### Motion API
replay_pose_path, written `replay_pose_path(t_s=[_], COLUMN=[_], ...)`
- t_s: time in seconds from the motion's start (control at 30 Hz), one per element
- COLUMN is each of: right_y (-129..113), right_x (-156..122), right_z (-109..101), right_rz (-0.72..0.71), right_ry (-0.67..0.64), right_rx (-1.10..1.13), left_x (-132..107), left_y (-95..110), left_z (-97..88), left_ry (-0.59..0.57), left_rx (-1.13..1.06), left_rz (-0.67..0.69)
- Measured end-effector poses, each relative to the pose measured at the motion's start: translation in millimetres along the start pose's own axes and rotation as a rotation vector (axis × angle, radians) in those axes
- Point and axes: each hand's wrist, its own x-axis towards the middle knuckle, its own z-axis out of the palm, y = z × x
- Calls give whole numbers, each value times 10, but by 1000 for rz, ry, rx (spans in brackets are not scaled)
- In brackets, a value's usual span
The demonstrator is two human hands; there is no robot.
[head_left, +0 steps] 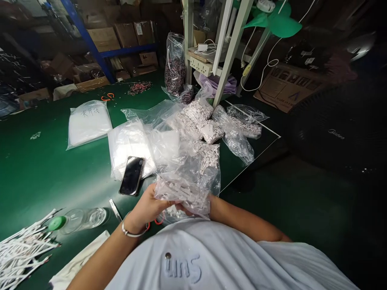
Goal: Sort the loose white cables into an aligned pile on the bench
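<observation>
A clear plastic bag of small white parts (181, 191) is held up close to my body. My left hand (152, 207) grips its left side, thumb lying along the lower edge. On the right side my right hand (213, 202) is closed on the same bag, most of its fingers hidden by the plastic. Just beyond lies an open clear bag (208, 157) with similar white pieces spilling inside it. More filled bags (196, 114) are heaped behind that. Partly hidden under my hands are more white pieces (173, 211) and red-orange scissor handles (159, 218).
Stacks of flat clear bags (130, 145) lie left of centre, a phone (132, 176) on their near edge. A bottle with a green cap (81, 220) lies on its side beside bundled white wires (24, 249). A shelf post (232, 52) and fan (332, 133) stand right.
</observation>
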Motion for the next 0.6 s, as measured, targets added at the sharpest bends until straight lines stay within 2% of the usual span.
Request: replay_pose_path(t_s=[0.07,0.13,0.2,0.23,0.27,0.33,0.4,0.47,0.5,0.57,0.6], right_y=[-15,-49,-108,-151,-206,-367,-614,-953,-1152,-1584,-1803], right_x=[-113,-240,-349,-388,-416,-440,-436,-413,-395,-344,-306], right_z=[-26,-38,-70,-110,-173,-392,-739,-1177,-1408,-1847,-2042], right_rz=[94,163,221,232,227,185,130,69,14,-162,-227], right_ry=[-64,-120,-142,-127,-91,34,190,570,822,1351,1453], right_rx=[121,212,288,311,320,307,258,53,-98,-468,-542], left_x=[22,76,169,226,285,392,448,436,410,344,316], left_y=[-37,-86,-141,-173,-210,-309,-451,-642,-750,-972,-1076], left_z=[-95,-160,-183,-185,-185,-198,-240,-290,-307,-306,-288], left_ry=[-25,-100,-171,-159,-109,64,272,452,514,544,512], left_rx=[43,62,54,26,-23,-140,-176,-61,37,262,352], left_rz=[3,-19,-62,-88,-112,-160,-200,-202,-188,-147,-125])
